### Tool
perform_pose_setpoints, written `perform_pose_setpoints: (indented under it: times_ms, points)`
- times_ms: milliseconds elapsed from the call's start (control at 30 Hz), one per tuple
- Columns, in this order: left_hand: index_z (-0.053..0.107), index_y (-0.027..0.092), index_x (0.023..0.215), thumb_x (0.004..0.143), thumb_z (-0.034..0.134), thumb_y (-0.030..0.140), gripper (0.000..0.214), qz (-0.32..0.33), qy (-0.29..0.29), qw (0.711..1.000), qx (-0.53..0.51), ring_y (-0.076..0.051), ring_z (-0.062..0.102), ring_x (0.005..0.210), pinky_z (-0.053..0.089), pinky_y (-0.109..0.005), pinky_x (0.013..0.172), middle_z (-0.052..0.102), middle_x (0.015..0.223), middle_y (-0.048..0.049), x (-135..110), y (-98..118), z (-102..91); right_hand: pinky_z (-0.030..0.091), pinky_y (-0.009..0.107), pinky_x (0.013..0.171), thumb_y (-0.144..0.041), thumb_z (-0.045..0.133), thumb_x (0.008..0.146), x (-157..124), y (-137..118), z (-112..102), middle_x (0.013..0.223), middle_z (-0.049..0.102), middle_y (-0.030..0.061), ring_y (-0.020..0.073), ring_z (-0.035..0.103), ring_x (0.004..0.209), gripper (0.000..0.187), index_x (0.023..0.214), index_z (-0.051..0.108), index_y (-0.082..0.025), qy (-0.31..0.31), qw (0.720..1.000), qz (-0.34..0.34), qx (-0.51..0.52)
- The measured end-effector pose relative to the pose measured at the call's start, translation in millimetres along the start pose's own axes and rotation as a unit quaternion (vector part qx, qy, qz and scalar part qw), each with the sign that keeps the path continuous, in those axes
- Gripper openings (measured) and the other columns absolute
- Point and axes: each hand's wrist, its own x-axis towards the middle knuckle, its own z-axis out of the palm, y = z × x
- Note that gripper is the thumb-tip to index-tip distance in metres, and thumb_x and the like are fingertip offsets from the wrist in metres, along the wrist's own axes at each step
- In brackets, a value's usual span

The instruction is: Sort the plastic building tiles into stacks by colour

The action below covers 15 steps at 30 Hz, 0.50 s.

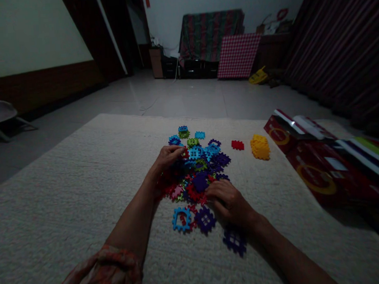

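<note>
A loose heap of flat, toothed plastic building pieces lies before me, in red, purple, blue, green and pink. My left hand [168,157] is at the heap's left side, thumb and fingers pinched together at a red toothed piece [185,152]. On the near right side, my right hand [226,198] has its fingers curled down against the heap, beside a solid purple piece [200,182]. Whatever its fingertips grip is hidden. Closer to me lie a light-blue frame piece [174,222], a purple window piece [205,220] and another purple window piece [235,239] below my right wrist.
A stack of yellow pieces [259,147] and a single red piece [237,145] sit apart to the right. Dark red printed packaging [319,168] lies along the right edge of the cream mat [82,178]. Covered furniture [211,35] stands against the far wall.
</note>
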Motion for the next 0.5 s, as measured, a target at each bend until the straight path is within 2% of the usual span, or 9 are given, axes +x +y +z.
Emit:
perform_pose_setpoints:
  times_ms: [167, 233, 300, 367, 500]
  points:
    - [0.075, 0.017, 0.089, 0.074, 0.059, 0.032, 0.026, 0.034, 0.022, 0.999, -0.023, -0.019, 0.070, 0.082, 0.058, -0.031, 0.076, 0.076, 0.089, -0.0052, 0.1, 12.0, 11.6, 0.054, 0.042, 0.090, -0.009, 0.053, 0.090, -2.8, 1.4, 1.5, 0.108, 0.072, 0.0078, 0.0217, 0.066, 0.103, 0.026, 0.109, 0.064, -0.022, 0.097, 0.994, 0.053, -0.003]
    - [0.074, 0.016, 0.098, 0.074, 0.057, 0.029, 0.032, 0.029, -0.017, 0.998, -0.060, -0.019, 0.071, 0.083, 0.058, -0.032, 0.077, 0.076, 0.093, -0.0057, -2.9, 16.6, 23.4, 0.054, 0.042, 0.094, -0.010, 0.051, 0.092, -2.2, 2.7, 0.9, 0.114, 0.069, 0.0089, 0.0218, 0.065, 0.109, 0.028, 0.115, 0.062, -0.023, 0.125, 0.989, 0.080, -0.008]
    - [0.070, 0.015, 0.115, 0.075, 0.059, 0.027, 0.043, 0.025, -0.076, 0.993, -0.088, -0.018, 0.071, 0.080, 0.058, -0.032, 0.074, 0.076, 0.095, -0.0064, -8.4, 20.9, 38.9, 0.054, 0.043, 0.098, -0.013, 0.052, 0.092, -1.6, 6.9, -1.2, 0.120, 0.066, 0.0099, 0.0226, 0.063, 0.115, 0.030, 0.119, 0.060, -0.024, 0.144, 0.985, 0.094, -0.028]
    - [0.063, 0.016, 0.128, 0.075, 0.060, 0.024, 0.054, 0.027, -0.125, 0.988, -0.086, -0.017, 0.069, 0.076, 0.057, -0.031, 0.072, 0.076, 0.095, -0.0060, -15.4, 24.9, 55.3, 0.051, 0.047, 0.103, -0.016, 0.055, 0.091, -1.9, 13.5, -4.3, 0.126, 0.063, 0.0115, 0.0251, 0.059, 0.121, 0.034, 0.125, 0.058, -0.024, 0.161, 0.979, 0.104, -0.065]
    - [0.058, 0.020, 0.136, 0.076, 0.063, 0.018, 0.061, 0.038, -0.164, 0.985, -0.036, -0.017, 0.069, 0.079, 0.056, -0.030, 0.076, 0.077, 0.096, -0.0038, -27.4, 32.1, 77.7, 0.046, 0.054, 0.109, -0.022, 0.063, 0.087, -4.7, 25.1, -9.9, 0.141, 0.053, 0.0152, 0.0304, 0.050, 0.133, 0.051, 0.136, 0.050, -0.022, 0.152, 0.975, 0.115, -0.110]
